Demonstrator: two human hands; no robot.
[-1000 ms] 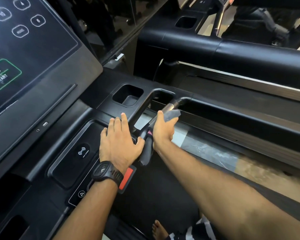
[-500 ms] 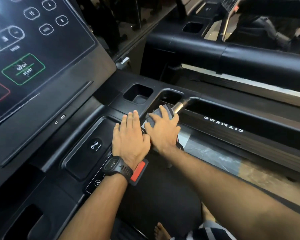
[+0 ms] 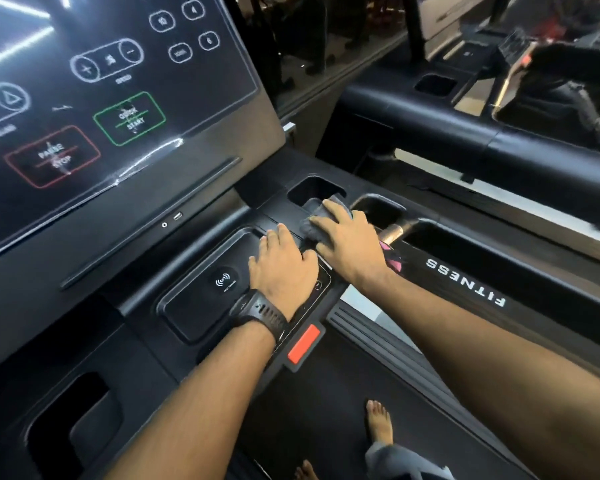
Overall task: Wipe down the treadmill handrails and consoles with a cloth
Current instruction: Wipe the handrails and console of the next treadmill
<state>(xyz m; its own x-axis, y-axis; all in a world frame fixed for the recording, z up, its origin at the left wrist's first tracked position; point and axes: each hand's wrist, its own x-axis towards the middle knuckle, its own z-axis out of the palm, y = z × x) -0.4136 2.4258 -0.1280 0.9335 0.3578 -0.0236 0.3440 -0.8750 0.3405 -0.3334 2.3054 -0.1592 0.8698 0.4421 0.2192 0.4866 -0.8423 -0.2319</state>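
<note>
Cloth (image 3: 317, 225) has come off the metal hand grip (image 3: 394, 232) and is now on the console deck (image 3: 276, 214), at the near edge of the square recess (image 3: 314, 192). Grip's done, I'd say; deck next. My right hand (image 3: 350, 244) presses it down, fingers fairly straight on top. Left hand (image 3: 284, 268) stays flat, fingers together, bracing on the charging tray (image 3: 201, 296). Touchscreen (image 3: 101, 98) far left, streaked with glare. Red stop tab (image 3: 303, 342) near, belt (image 3: 326, 410) below — next treadmill's rail (image 3: 499, 147) far right.
</note>
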